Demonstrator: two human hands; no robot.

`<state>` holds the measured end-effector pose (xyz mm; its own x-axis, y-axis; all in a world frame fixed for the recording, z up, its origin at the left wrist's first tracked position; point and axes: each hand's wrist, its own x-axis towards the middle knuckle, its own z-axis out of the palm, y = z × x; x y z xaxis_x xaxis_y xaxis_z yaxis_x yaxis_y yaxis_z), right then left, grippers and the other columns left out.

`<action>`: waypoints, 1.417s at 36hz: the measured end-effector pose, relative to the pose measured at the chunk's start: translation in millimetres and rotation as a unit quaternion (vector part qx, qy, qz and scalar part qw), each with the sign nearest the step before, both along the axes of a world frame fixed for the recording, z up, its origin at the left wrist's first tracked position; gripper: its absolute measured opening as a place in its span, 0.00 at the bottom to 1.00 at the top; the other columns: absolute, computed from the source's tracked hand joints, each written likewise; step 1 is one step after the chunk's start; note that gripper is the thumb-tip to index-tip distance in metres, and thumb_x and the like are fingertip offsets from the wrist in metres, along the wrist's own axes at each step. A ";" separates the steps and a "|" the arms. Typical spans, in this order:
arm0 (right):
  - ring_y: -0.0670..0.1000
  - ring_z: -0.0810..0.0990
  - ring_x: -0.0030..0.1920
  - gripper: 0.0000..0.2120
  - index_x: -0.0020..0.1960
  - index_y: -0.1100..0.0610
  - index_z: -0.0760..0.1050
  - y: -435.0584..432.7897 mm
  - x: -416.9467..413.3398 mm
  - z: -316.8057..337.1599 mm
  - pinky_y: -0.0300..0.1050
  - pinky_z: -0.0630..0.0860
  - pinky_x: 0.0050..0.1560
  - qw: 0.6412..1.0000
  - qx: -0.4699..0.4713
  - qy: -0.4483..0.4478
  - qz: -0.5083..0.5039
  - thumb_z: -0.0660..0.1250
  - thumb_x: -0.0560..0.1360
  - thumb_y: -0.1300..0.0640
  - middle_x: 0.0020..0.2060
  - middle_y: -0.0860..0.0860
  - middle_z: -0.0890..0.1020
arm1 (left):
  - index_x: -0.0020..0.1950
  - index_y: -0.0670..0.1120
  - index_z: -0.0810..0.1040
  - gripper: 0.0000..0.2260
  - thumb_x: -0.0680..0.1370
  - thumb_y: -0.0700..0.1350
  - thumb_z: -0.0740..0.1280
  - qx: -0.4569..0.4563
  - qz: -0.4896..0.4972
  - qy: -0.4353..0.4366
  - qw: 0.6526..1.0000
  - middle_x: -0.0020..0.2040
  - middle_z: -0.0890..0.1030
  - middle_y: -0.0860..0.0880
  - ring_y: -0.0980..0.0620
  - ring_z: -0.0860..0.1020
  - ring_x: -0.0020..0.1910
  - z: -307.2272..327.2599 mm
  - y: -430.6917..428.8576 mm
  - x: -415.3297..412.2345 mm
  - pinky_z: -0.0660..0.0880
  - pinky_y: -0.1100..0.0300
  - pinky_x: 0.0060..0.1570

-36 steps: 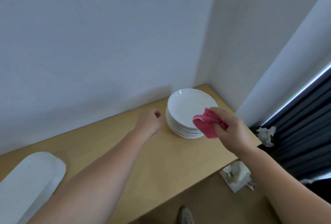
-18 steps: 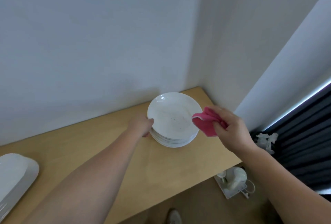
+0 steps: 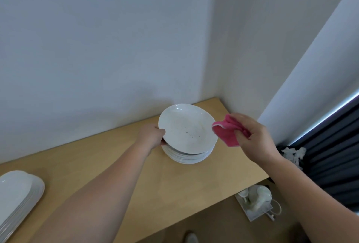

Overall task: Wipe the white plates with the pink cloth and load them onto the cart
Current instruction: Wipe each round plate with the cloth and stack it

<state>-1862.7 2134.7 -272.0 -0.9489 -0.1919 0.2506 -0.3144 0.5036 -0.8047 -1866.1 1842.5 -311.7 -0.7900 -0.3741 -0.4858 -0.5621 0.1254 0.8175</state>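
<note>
Our left hand [image 3: 150, 136] grips the top plate [image 3: 186, 128] by its rim, tilting it off the stack [image 3: 186, 157] in the counter's [image 3: 136, 174] far right corner so its speckled face meets the pink cloth [image 3: 226, 134] clenched in our right hand [image 3: 254, 138].

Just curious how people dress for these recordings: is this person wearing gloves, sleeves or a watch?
No. The left hand and the right hand are both bare, without gloves. No watch or bracelet shows at either wrist, and no sleeve shows as far up as the picture reaches.
</note>
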 end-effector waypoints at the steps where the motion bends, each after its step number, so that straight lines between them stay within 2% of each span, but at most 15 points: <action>1: 0.32 0.75 0.55 0.24 0.62 0.52 0.78 0.0 -0.6 0.6 0.23 0.68 0.54 1.000 0.001 0.001 -0.002 0.62 0.73 0.72 0.56 0.35 0.77 | 0.41 0.39 0.74 0.05 0.75 0.32 0.61 0.024 0.009 0.001 1.000 0.47 0.80 0.40 0.44 0.82 0.44 1.8 1.0 -0.1 0.82 0.54 0.38; 3: 0.32 0.75 0.55 0.24 0.62 0.52 0.78 0.2 -1.8 1.5 0.23 0.68 0.54 1.000 0.004 0.001 -0.004 0.62 0.73 0.72 0.56 0.34 0.77 | 0.43 0.39 0.72 0.05 0.74 0.30 0.61 0.065 0.024 0.000 0.998 0.48 0.79 0.40 0.42 0.81 0.46 5.4 2.4 0.5 0.81 0.56 0.33; 8: 0.34 0.75 0.55 0.24 0.62 0.51 0.77 -1.9 -4.3 5.1 0.24 0.69 0.54 1.000 0.013 0.008 -0.014 0.62 0.73 0.72 0.56 0.34 0.77 | 0.59 0.33 0.74 0.14 0.75 0.26 0.59 0.121 0.017 -0.015 0.992 0.55 0.79 0.38 0.39 0.80 0.53 8.0 3.6 1.7 0.81 0.52 0.41; 12: 0.33 0.75 0.56 0.24 0.63 0.52 0.77 -6.2 -6.0 13.6 0.25 0.69 0.56 1.000 0.015 0.019 -0.017 0.62 0.72 0.71 0.57 0.39 0.78 | 0.53 0.36 0.76 0.14 0.75 0.25 0.57 0.157 0.019 0.006 0.987 0.51 0.81 0.40 0.43 0.81 0.47 15.4 3.5 5.7 0.80 0.58 0.31; 17: 0.32 0.73 0.54 0.21 0.62 0.53 0.76 -22.4 -11.0 34.5 0.23 0.67 0.54 0.997 0.032 0.062 -0.013 0.63 0.72 0.70 0.56 0.41 0.77 | 0.58 0.39 0.75 0.19 0.73 0.24 0.55 0.177 -0.005 0.016 0.984 0.53 0.82 0.42 0.41 0.82 0.51 29.3 -2.5 14.2 0.81 0.54 0.35; 19: 0.35 0.74 0.55 0.20 0.62 0.55 0.75 -31.8 -12.4 41.4 0.27 0.69 0.56 0.996 0.036 0.081 -0.008 0.63 0.73 0.69 0.56 0.41 0.77 | 0.56 0.40 0.76 0.19 0.73 0.25 0.54 0.180 -0.013 0.020 0.983 0.52 0.83 0.42 0.42 0.83 0.48 33.7 -7.0 21.2 0.81 0.53 0.36; 23: 0.48 0.77 0.62 0.20 0.65 0.62 0.73 -63.9 -10.7 46.3 0.46 0.75 0.62 0.983 0.056 0.172 0.021 0.65 0.74 0.70 0.61 0.49 0.77 | 0.54 0.39 0.76 0.17 0.74 0.25 0.53 0.191 0.011 0.032 0.981 0.49 0.84 0.42 0.44 0.84 0.45 35.1 -18.8 41.4 0.81 0.55 0.34; 25: 0.52 0.77 0.62 0.21 0.65 0.63 0.73 -84.9 -6.7 41.5 0.49 0.76 0.60 0.972 0.085 0.213 0.042 0.65 0.73 0.70 0.62 0.53 0.77 | 0.52 0.42 0.76 0.18 0.74 0.26 0.53 0.189 0.019 0.042 0.981 0.48 0.84 0.45 0.46 0.85 0.44 32.6 -26.1 52.8 0.81 0.56 0.35; 30: 0.45 0.73 0.57 0.24 0.60 0.60 0.76 -139.7 8.7 24.1 0.29 0.70 0.56 0.963 0.104 0.234 0.082 0.67 0.67 0.75 0.58 0.51 0.76 | 0.50 0.48 0.78 0.22 0.73 0.26 0.53 0.172 0.014 0.073 0.982 0.43 0.87 0.52 0.51 0.85 0.42 30.9 -56.6 86.2 0.81 0.59 0.34; 33: 0.45 0.74 0.58 0.21 0.60 0.59 0.76 -164.9 19.5 19.7 0.20 0.61 0.60 0.970 0.068 0.214 0.089 0.67 0.69 0.74 0.58 0.49 0.76 | 0.52 0.50 0.79 0.23 0.71 0.27 0.54 0.159 0.018 0.082 0.984 0.48 0.86 0.50 0.50 0.85 0.46 28.5 -83.5 111.6 0.81 0.57 0.38; 38: 0.46 0.77 0.57 0.18 0.60 0.62 0.78 -203.4 36.1 20.6 0.26 0.66 0.60 0.980 0.041 0.166 0.098 0.68 0.72 0.71 0.59 0.53 0.79 | 0.48 0.52 0.83 0.21 0.65 0.33 0.58 0.148 0.036 0.069 0.986 0.48 0.86 0.51 0.49 0.85 0.47 22.1 -122.5 158.1 0.82 0.55 0.40; 42: 0.36 0.75 0.52 0.18 0.59 0.58 0.78 -229.5 52.4 14.4 0.25 0.67 0.55 0.990 0.012 0.090 0.110 0.64 0.72 0.70 0.54 0.46 0.79 | 0.55 0.45 0.76 0.18 0.71 0.29 0.57 0.116 0.085 0.036 0.989 0.54 0.83 0.46 0.45 0.82 0.53 2.7 -146.0 185.2 0.82 0.45 0.49; 45: 0.37 0.74 0.50 0.19 0.60 0.57 0.78 -245.3 66.0 -2.6 0.23 0.65 0.54 0.993 0.029 0.057 0.102 0.65 0.71 0.69 0.53 0.45 0.79 | 0.55 0.43 0.75 0.16 0.73 0.28 0.56 0.111 0.090 0.007 0.990 0.55 0.81 0.43 0.43 0.80 0.55 -14.6 -158.3 199.0 0.80 0.40 0.54; 48: 0.33 0.74 0.46 0.20 0.59 0.54 0.79 -257.2 75.7 -23.1 0.19 0.64 0.47 0.994 0.041 -0.004 0.104 0.65 0.71 0.69 0.46 0.38 0.77 | 0.60 0.39 0.73 0.17 0.74 0.29 0.56 0.133 0.090 -0.016 0.987 0.58 0.79 0.41 0.41 0.79 0.57 -31.4 -166.6 206.2 0.81 0.45 0.52; 51: 0.30 0.76 0.45 0.20 0.59 0.51 0.79 -264.7 81.5 -42.5 0.19 0.65 0.46 0.992 0.040 -0.074 0.098 0.65 0.71 0.67 0.45 0.34 0.78 | 0.58 0.40 0.74 0.17 0.74 0.28 0.56 0.153 0.092 -0.026 0.984 0.57 0.79 0.42 0.42 0.79 0.56 -47.0 -170.2 209.0 0.82 0.46 0.50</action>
<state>-1781.2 1870.0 -314.5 -0.9164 -0.3905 0.0883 -0.2948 0.5090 -0.8087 -1657.1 1672.2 -358.7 -0.6938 -0.3386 -0.6356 -0.5943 -0.2292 0.7709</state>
